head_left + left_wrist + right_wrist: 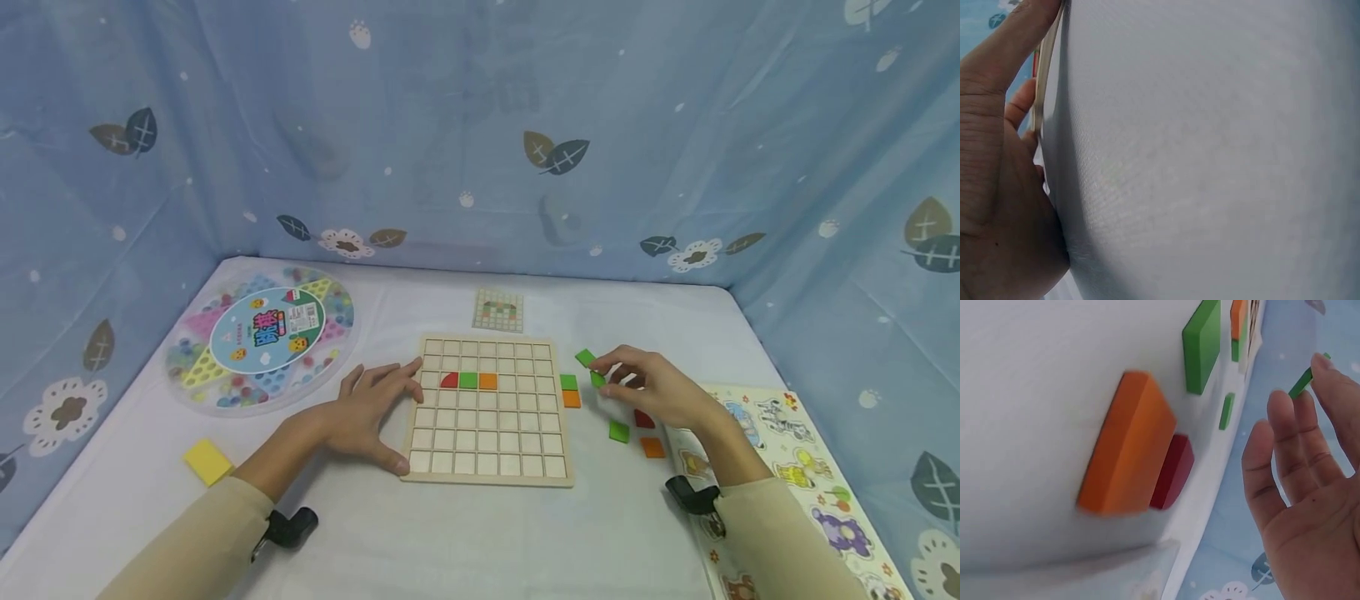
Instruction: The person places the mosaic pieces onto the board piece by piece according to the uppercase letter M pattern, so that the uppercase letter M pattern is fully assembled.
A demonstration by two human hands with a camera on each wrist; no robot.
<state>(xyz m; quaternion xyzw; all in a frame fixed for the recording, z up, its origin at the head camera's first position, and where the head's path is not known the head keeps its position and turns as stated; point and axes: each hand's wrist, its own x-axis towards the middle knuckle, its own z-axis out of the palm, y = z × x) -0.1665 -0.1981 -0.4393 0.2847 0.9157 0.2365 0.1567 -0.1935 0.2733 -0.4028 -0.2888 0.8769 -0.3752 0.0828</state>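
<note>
A square wooden grid board (487, 483) lies on the white table. In one of its upper rows sit a red quarter-round tile (449, 381), a green tile (468, 381) and an orange tile (487, 382), side by side. My left hand (367, 417) rests at the board's left edge, thumb by the lower corner and fingers spread along the side. To the right of the board, my right hand (652, 385) pinches a small green tile (1300, 382) between thumb and fingertips, above the table. Another green tile (585, 357) lies just beyond these fingertips.
Beside the board's right edge lie a green tile (568, 382) and an orange tile (572, 399). Nearer are more loose tiles (618, 431). A pattern card (498, 311) lies behind the board, a round marble-game box (262, 342) and yellow block (207, 462) left, an animal puzzle (810, 475) right.
</note>
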